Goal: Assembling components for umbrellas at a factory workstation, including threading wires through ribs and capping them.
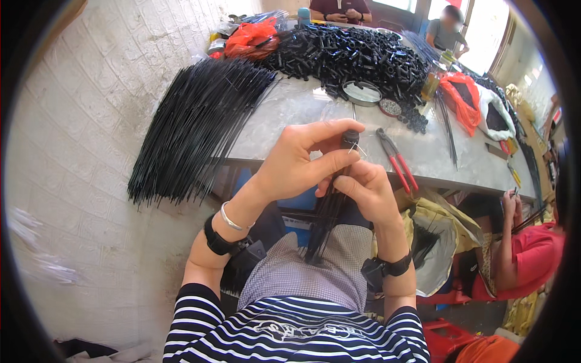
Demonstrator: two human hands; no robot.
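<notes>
Over the table's near edge, my left hand [296, 158] pinches a small black cylindrical part [350, 138] between thumb and fingers. Short pale wire ends stick out of its side. Just below, my right hand [369, 189] is closed around the upper part of a bundle of thin black rods [322, 230], which hangs down to my lap. The rods appear to run up to the black part; my fingers hide where they meet. Beyond my right hand, pliers with red handles [397, 162] lie on the table's near edge, touched by neither hand.
A large heap of black plastic pieces [351, 54] covers the table's far side. Many black rods [200, 121] lie at left. A round dish [362, 92] and a smaller dish [390, 107] stand before the heap. At right are an open sack [436, 260] and a co-worker in red [532, 257].
</notes>
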